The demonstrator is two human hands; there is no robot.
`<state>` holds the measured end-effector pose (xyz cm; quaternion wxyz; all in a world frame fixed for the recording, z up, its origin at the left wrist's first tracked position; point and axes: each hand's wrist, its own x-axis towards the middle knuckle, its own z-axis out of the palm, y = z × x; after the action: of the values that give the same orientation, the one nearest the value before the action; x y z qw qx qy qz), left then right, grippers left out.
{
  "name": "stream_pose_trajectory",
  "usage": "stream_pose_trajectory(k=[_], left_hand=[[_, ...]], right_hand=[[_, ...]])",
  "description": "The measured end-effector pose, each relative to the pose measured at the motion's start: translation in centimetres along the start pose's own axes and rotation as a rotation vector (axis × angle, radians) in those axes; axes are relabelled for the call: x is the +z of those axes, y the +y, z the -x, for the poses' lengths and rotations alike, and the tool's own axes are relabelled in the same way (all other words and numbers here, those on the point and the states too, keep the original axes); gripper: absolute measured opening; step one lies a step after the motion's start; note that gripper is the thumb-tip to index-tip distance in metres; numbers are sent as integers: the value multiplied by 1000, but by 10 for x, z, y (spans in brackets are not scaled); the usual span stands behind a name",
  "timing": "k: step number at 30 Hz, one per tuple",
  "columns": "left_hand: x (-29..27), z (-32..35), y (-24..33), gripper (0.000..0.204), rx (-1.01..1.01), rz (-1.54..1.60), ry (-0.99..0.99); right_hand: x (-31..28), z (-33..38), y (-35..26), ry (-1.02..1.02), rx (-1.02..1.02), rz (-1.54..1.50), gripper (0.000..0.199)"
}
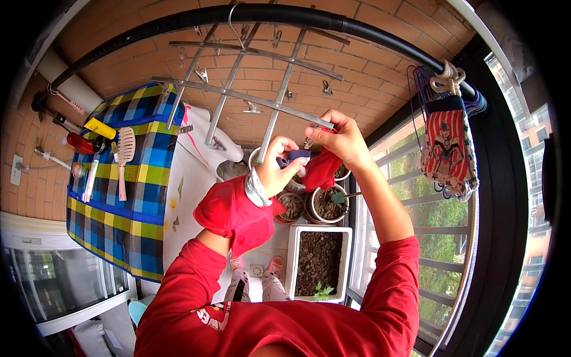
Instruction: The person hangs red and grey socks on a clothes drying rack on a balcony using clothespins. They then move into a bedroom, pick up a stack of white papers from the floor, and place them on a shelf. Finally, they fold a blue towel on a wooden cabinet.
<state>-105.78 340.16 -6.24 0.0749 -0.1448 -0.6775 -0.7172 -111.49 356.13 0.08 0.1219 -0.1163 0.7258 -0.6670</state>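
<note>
Your right hand (343, 141) grasps red cloth (323, 172) beside a metal clip (308, 140) near the drying rack (276, 106) while your left hand (275, 174) pinches navy fabric (297, 154), so a shallow clip bite or early release could drop either piece onto the flowerpots (327, 222) below.

metal grid hanger (223, 91), upper center, tilted, clips (277, 38) dangling. small red cloth (323, 171), center, bunched, hanging down. dark navy cloth (292, 156), just left of it, crumpled. larger red cloth (238, 214), lower left of center, draped, creased.
</note>
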Motion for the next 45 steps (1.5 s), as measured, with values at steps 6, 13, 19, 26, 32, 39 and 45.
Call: stream_pose_trajectory(k=[6,13,19,26,32,39,45], left_hand=[[-2,-1,-6,19,18,-95,-34],[1,-1,-12,18,-22,-119,-23],[3,-1,-12,19,-37,-80,5],[8,-6,-7,21,-36,122,64],[-4,4,-14,35,-22,152,64],[-76,15,-55,29,-195,398,318],[-133,-6,-54,25,-230,53,198]], right_hand=[[1,3,-4,-13,38,1,20],[1,2,5,-23,-51,33,19],[-3,2,10,-45,-100,153,22],[1,6,11,-54,-117,223,21],[-3,12,2,-78,-62,234,24],[-18,22,-1,41,-64,319,24],[-25,22,2,105,-91,267,22]])
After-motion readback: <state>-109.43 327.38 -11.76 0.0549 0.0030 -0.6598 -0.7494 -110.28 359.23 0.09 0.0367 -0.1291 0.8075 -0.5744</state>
